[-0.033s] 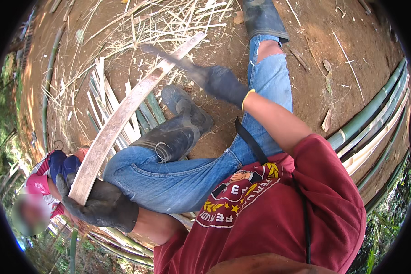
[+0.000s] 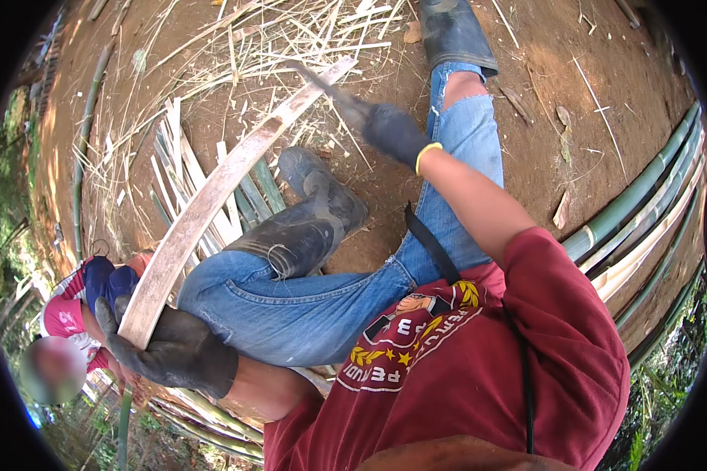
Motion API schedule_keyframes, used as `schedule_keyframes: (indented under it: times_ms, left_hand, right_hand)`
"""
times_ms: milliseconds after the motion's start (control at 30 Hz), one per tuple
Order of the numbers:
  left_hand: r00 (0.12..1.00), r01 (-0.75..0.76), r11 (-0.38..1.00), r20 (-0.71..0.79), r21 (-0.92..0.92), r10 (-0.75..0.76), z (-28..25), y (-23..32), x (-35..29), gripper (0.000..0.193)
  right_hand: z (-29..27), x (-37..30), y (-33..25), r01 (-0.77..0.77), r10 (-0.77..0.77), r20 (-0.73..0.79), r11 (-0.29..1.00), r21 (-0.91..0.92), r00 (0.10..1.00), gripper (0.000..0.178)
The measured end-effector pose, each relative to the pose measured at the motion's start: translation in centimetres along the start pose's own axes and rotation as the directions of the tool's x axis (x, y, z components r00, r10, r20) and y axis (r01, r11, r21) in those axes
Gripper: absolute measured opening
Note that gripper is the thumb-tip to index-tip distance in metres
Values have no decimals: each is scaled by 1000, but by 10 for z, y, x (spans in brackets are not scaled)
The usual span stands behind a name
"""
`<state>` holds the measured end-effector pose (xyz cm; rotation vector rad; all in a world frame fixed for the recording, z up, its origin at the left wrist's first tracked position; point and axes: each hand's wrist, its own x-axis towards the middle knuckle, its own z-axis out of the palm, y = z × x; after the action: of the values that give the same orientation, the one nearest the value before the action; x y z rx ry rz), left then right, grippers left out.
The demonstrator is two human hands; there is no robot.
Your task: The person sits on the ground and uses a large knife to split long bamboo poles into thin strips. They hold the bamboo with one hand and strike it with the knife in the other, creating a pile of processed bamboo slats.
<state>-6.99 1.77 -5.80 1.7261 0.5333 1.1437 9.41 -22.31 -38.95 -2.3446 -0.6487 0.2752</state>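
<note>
A long split-bamboo slat [image 2: 204, 206] slants from the lower left up to the litter of strips at the top. Its near end is in my left hand [image 2: 173, 349], dark-gloved, with the fingers wrapped round it beside my bent knee. My right hand [image 2: 394, 135], also in a dark glove with a yellow cuff edge, is closed on a knife [image 2: 334, 93]. The knife's dark, slim blade reaches up and left over the slat's far end. Whether the edge touches the slat I cannot tell.
Pale bamboo shavings [image 2: 322, 35] litter the brown ground at the top. Split strips [image 2: 182, 161] lie left of my boot [image 2: 294, 231]. Green bamboo poles [image 2: 640, 196] lie at the right. Another person [image 2: 75, 314] sits at the lower left.
My right hand and the knife have shifted right, and the blade now lies nearer the slat's far tip. The left hand and the slat have hardly moved.
</note>
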Motion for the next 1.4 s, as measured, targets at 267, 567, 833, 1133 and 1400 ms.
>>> schedule_keyframes:
  times_ms: [267,567,833,1133,1400]
  left_hand:
    - [998,-54,996,20,-75,56,-6,-1,-16,47]
    - [996,69,943,-30,-327,-83,-39,-18,-12,28]
    - [915,-403,891,122,210,385,-29,-10,-20,36]
    - [939,-345,931,60,118,340,-23,-9,-13,48]
    - [958,-282,926,14,250,287,-7,0,-25,56]
  right_hand:
    - [-71,-23,-98,-134,177,-32,838,529,984,43]
    - [-116,-76,-265,522,-460,-247,747,411,853,68]
    - [-89,-61,-168,39,-41,6,972,231,999,49]
    - [-77,-56,-156,294,-285,-74,939,179,956,42]
    - [-93,-55,-173,211,-217,-6,944,254,976,42]
